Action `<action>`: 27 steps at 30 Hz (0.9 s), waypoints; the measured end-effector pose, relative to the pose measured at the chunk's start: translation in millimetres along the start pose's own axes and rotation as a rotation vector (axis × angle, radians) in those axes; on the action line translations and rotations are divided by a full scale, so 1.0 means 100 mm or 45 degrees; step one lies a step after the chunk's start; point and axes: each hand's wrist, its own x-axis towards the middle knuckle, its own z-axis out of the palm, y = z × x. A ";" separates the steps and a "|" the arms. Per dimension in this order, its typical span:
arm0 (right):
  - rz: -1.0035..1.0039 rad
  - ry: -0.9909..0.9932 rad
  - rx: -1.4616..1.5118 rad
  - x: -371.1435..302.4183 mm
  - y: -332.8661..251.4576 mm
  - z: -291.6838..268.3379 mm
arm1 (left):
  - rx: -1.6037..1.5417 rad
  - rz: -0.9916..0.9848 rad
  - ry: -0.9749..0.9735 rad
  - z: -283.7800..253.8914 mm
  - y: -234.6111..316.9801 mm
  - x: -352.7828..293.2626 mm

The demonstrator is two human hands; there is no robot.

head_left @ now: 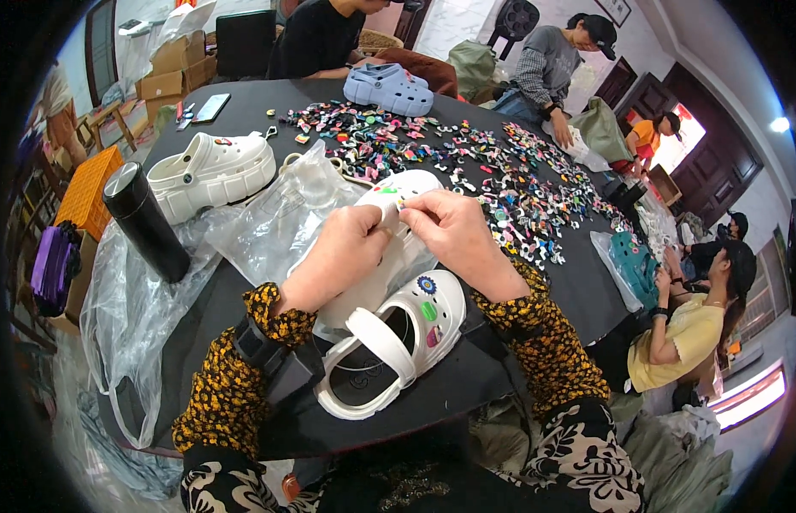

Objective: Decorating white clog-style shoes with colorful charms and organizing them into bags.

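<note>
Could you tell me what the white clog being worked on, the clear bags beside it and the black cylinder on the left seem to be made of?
White clog: probably moulded foam-like plastic, matte, with thick rounded edges and no seams. Clear bags: thin plastic film, glossy, crinkled, see-through. Black cylinder: smooth body with a shiny silver top, perhaps coated metal or hard plastic; the look leaves it open.

bright, even indoor light fills the scene, with daylight glare blown out at a window (682, 130) on the right and a small ceiling lamp (779, 124) glowing nearby. the dark tabletop (500, 295) shows only soft shadows. clear plastic bags (278, 218) catch pale reflections. fisheye bending curves the edges, a black vignette rings the corners, and distant figures look slightly soft.
</note>
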 end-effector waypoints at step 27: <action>-0.588 0.061 -0.336 -0.17 0.20 0.14 | -0.159 -0.009 -0.021 -0.19 0.06 0.02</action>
